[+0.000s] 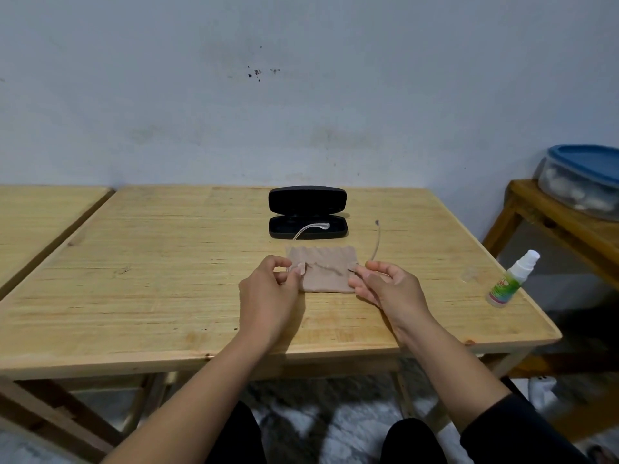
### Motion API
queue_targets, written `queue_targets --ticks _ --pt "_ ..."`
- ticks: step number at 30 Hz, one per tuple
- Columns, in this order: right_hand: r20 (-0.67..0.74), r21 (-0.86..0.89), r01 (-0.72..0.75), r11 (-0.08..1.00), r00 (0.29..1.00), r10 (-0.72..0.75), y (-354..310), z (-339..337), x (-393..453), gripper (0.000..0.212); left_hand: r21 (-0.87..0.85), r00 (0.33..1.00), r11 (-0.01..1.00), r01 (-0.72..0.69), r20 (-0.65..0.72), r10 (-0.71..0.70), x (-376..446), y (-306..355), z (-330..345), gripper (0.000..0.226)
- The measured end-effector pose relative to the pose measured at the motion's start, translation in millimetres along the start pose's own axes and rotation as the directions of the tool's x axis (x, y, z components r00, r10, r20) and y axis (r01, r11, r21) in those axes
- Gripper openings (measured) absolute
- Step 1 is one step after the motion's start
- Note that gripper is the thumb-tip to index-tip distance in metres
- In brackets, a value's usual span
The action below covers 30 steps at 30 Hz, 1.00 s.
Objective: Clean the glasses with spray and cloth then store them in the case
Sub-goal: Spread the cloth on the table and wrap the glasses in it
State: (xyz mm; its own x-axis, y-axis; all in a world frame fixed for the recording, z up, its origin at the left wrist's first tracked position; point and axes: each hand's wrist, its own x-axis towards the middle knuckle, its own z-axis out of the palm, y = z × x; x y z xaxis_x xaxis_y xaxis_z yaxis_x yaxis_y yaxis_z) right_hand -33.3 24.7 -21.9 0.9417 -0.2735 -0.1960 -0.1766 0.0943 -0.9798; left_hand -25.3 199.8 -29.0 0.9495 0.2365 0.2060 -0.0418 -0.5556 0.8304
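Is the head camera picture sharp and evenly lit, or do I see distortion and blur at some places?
In the head view: soft, even light with faint shadows under the hands; wide-angle bending curves the light wooden table edges; the white spray bottle with green label leans at the right side; the clear thin-framed glasses are hard to make out; the floor below looks blurred.

Pale wooden table (134, 279), plank top. Black glasses case (307, 212) lies open at 12 o'clock near the far edge. Beige cloth (321, 267) spread flat at centre, just before the case. Spray bottle (512, 279) stands at 3 o'clock by the right edge.
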Motion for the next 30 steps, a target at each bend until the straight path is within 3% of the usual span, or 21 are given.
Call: queue_targets --ticks 4,8,12,16,19,22,25,28,30 --pt "-0.112 -0.145 0.049 0.988 0.992 -0.066 0 -15 6 0.011 -0.003 0.999 1.000 -0.028 -0.030 0.028 8 -9 -13 0.011" --pt "-0.173 -0.260 0.089 0.961 0.975 -0.137 -7 -30 31 0.013 0.052 0.999 0.998 -0.032 -0.003 0.033 39 -18 -20 0.013" --pt "-0.033 -0.460 0.158 0.874 0.980 -0.194 -17 -25 65 0.014 0.145 0.988 0.989 -0.037 0.151 0.015 71 -22 -9 0.018" --pt "0.118 -0.593 0.200 0.780 0.980 -0.161 -20 -10 93 0.021 0.176 0.979 0.982 -0.075 0.203 0.038 89 -23 5 0.021" --pt "0.238 -0.688 0.273 0.672 0.960 -0.147 -21 -1 105 0.026 0.213 0.968 0.967 -0.139 0.234 0.088 96 -24 11 0.013" --pt "0.329 -0.728 0.367 0.579 0.928 -0.176 -21 0 110 0.016 0.194 0.957 0.968 -0.160 0.271 0.104 98 -26 14 0.004" --pt "0.327 -0.651 0.338 0.680 0.933 -0.150 -21 -6 112 0.004 0.103 0.942 0.984 -0.143 0.319 0.104 99 -26 12 0.006" --pt "0.316 -0.428 0.222 0.876 0.945 -0.086 -21 -17 110 0.007 -0.030 0.920 0.991 -0.130 0.370 0.132 100 -28 4 0.008" --pt "0.360 -0.302 0.175 0.937 0.931 -0.058 -22 -22 105 0.006 -0.103 0.892 0.984 -0.147 0.415 0.177 99 -30 -1 0.010"
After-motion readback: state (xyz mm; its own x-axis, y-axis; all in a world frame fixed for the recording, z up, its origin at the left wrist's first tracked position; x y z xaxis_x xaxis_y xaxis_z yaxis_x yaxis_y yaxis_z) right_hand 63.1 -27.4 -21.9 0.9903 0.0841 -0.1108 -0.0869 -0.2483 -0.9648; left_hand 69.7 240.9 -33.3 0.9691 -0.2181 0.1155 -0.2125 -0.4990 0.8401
